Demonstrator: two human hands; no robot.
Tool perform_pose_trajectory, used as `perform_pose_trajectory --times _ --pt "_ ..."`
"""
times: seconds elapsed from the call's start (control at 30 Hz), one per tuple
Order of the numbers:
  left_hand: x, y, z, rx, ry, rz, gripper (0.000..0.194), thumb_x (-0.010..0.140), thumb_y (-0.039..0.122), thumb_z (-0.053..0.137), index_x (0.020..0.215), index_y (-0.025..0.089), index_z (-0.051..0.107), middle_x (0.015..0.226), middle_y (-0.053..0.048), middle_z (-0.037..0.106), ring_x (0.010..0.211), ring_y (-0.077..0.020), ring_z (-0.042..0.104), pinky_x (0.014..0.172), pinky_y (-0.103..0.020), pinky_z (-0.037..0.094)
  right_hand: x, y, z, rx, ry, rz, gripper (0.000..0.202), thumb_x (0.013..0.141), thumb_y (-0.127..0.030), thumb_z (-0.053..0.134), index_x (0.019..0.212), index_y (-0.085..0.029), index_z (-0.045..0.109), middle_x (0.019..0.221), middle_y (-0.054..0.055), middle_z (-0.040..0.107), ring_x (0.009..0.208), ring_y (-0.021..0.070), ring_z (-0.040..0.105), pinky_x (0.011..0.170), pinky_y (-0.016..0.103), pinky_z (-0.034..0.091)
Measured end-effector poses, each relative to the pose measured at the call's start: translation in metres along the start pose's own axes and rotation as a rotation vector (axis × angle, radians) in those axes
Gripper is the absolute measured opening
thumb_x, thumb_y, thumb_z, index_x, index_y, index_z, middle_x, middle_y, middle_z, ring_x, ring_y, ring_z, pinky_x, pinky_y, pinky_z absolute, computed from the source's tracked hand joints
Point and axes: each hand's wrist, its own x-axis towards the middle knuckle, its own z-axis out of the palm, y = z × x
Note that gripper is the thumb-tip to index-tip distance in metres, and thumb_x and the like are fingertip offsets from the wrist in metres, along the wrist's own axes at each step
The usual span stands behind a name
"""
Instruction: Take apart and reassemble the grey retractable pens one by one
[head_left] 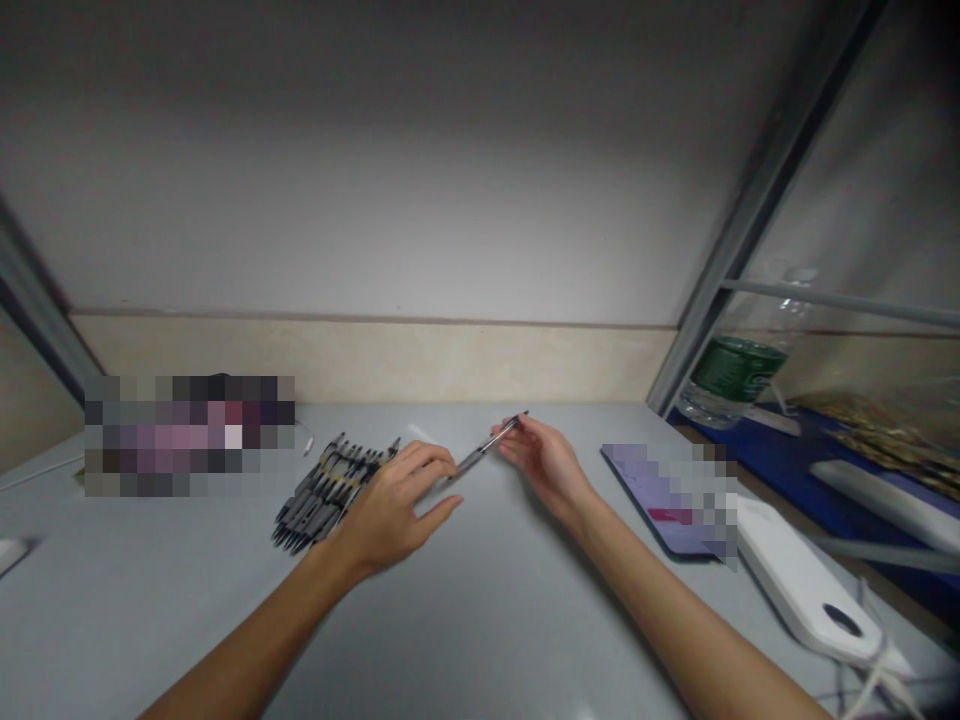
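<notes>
- Right hand pinches a slim grey pen above the grey table, its tip slanting toward the left hand.
- Left hand's fingers are spread, holding nothing, beside a banded bundle of pens.
- Far right: a clear plastic bottle, contents unclear, green label unreadable.

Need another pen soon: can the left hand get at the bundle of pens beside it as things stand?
Probably yes. The left hand lies right beside the bundle of pens, nothing between them; but its fingers touch the pen held by the right hand.
</notes>
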Motion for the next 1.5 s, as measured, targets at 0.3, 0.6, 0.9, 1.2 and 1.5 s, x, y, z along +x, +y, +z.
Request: perform_pose_trajectory --times 0.3,0.6,0.9,1.2,1.5 --pt "-0.005 -0.028 0.000 0.438 -0.086 -0.299 0.018 0.086 0.024 0.045 0.090 0.019 0.062 0.093 -0.008 0.062 0.093 -0.0252 0.051 0.080 -0.038 0.040 -0.001 -0.022 -0.022 0.274 -0.134 -0.114 0.039 0.083 -0.053 0.040 0.059 -0.022 0.037 0.046 -0.007 0.025 0.036 0.0092 0.023 0.037 0.023 0.027" --pt "-0.003 -0.024 -0.001 0.540 -0.091 -0.356 0.019 0.084 0.021 0.043 0.086 0.019 0.062 0.089 -0.010 0.062 0.090 -0.0256 0.051 0.076 -0.037 0.039 -0.006 -0.025 -0.020 0.293 -0.208 -0.092 0.039 0.080 -0.046 0.041 0.052 -0.022 0.030 0.045 -0.008 0.015 0.038 0.0088 0.008 0.036 0.022 0.015" --pt "-0.011 -0.036 0.002 0.620 -0.199 -0.440 0.022 0.082 0.021 0.044 0.087 0.016 0.064 0.087 -0.013 0.064 0.090 -0.0282 0.053 0.077 -0.040 0.039 -0.011 -0.027 -0.019 0.367 -0.209 -0.123 0.035 0.079 -0.041 0.043 0.053 -0.021 0.030 0.046 -0.008 0.015 0.039 0.0087 0.010 0.036 0.021 0.017" --pt "-0.010 -0.032 0.002 0.684 -0.271 -0.556 0.026 0.081 0.019 0.043 0.098 0.017 0.063 0.101 -0.013 0.059 0.100 -0.0280 0.049 0.079 -0.039 0.039 -0.011 -0.029 -0.018 0.516 -0.251 -0.059 0.031 0.075 -0.033 0.044 0.053 -0.021 0.026 0.045 -0.008 0.016 0.038 0.0083 0.012 0.035 0.020 0.020" --pt "-0.013 -0.041 0.004 0.695 -0.287 -0.542 0.029 0.081 0.014 0.041 0.103 0.018 0.060 0.099 -0.011 0.056 0.092 -0.0251 0.052 0.075 -0.035 0.041 -0.011 -0.029 -0.018 0.544 -0.279 -0.053 0.033 0.077 -0.037 0.044 0.054 -0.021 0.028 0.045 -0.008 0.017 0.037 0.0081 0.014 0.035 0.020 0.021"
